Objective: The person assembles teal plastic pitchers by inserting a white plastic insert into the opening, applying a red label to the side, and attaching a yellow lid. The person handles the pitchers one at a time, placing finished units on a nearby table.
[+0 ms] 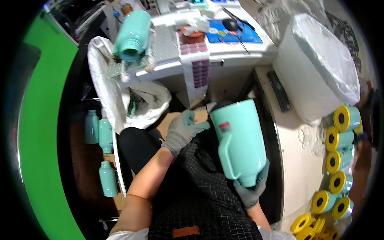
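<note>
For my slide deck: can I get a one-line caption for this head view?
Gloved right hand grips a mint-green jug by its neck, base up, while the gloved left hand hovers open beside it.

One large mint jug [240, 140], four mint bottles [106, 136], about ten yellow-capped cylinders [339, 142], two gloved hands [184, 130].

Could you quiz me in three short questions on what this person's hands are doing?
1. True or false: the right hand grips the mint jug by its narrow end.
2. What does the left hand hold? A) a jug B) nothing C) a yellow cap
3. Fill in: the jugs lying in a row at right have ___ ends.

Key: 1 true; 2 B; 3 yellow.
</note>
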The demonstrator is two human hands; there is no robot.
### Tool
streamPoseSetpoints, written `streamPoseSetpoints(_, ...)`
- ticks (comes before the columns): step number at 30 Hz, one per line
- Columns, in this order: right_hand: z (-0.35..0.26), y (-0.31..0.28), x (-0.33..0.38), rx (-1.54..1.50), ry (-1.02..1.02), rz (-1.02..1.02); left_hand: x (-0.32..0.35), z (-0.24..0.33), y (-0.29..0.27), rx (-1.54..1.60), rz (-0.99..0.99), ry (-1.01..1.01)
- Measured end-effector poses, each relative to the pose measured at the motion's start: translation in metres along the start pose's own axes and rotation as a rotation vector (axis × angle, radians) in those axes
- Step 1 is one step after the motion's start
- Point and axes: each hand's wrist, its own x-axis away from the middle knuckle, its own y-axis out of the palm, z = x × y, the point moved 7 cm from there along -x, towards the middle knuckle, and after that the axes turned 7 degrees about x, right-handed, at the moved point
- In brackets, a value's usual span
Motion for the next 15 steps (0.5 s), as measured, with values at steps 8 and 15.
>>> streamPoseSetpoints(8,0.008,-0.04,-0.044,-0.134,0.168,0.235,-0.049,0.05,-0.168,-0.669,0.779,0.763)
streamPoseSetpoints(15,-0.045,-0.004,-0.126,-0.329,-0.045,0.309,-0.124,0.055,-0.242,-1.286,0.532,0.913)
